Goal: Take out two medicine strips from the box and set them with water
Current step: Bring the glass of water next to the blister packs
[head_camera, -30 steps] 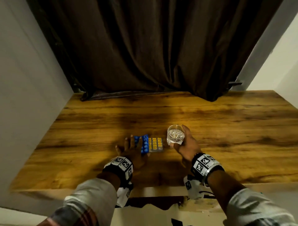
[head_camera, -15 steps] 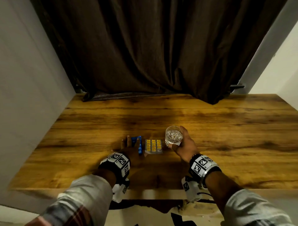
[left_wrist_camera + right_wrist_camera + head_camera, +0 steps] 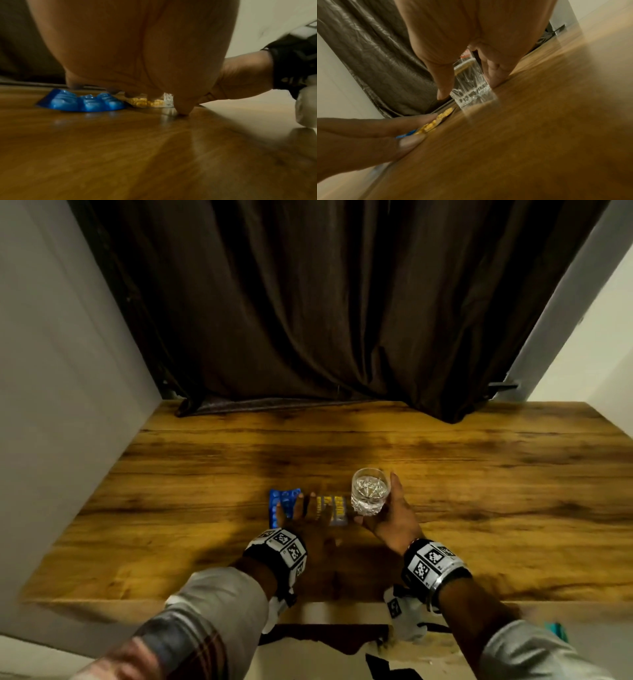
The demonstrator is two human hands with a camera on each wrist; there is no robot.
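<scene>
A blue medicine strip (image 3: 282,506) and a yellow medicine strip (image 3: 335,510) lie flat side by side on the wooden table (image 3: 479,474). My left hand (image 3: 308,520) rests over both with straight, spread fingers. The left wrist view shows the blue strip (image 3: 85,102) and the yellow strip (image 3: 145,103) under its fingertips. A cut-glass tumbler of water (image 3: 370,494) stands just right of the yellow strip. My right hand (image 3: 394,513) holds it, thumb on one side and fingers on the other, as seen on the glass (image 3: 471,88) in the right wrist view. The box is not in view.
A dark brown curtain (image 3: 325,320) hangs over the table's far edge. Pale walls close in on the left (image 3: 51,405) and right (image 3: 599,337). The table's front edge (image 3: 325,604) runs just under my wrists. Bare wood stretches left, right and behind the items.
The blue strip has slid a little left, apart from the yellow one. My left hand has shifted right and now lies across both strips. The right hand stays on the glass.
</scene>
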